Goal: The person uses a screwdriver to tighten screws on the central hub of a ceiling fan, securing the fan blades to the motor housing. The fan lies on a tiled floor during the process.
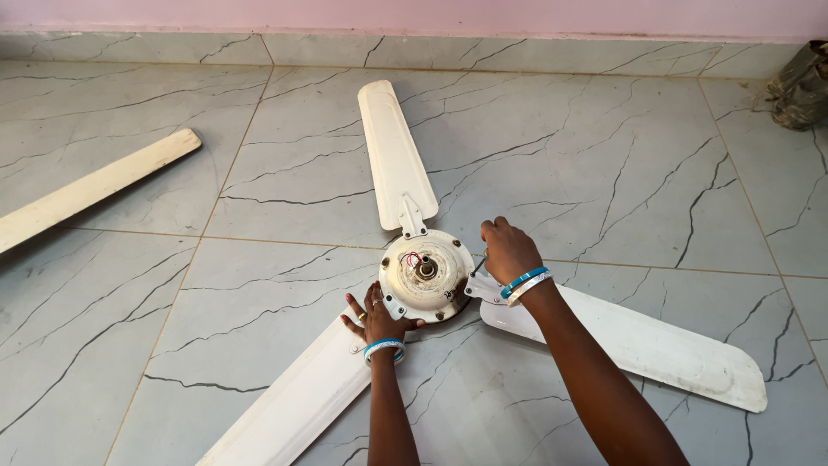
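**One head camera, looking down**

A single head-worn view looks steeply down and forward over the grey marble-patterned tile floor [604, 155], close above the left hand [377, 318] and right hand [509, 250]; beyond them, probably a pink wall [414, 15].

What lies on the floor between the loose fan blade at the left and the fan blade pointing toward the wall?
In the head view, only bare marbled floor tiles separate the loose blade from the attached blade; nothing rests there.
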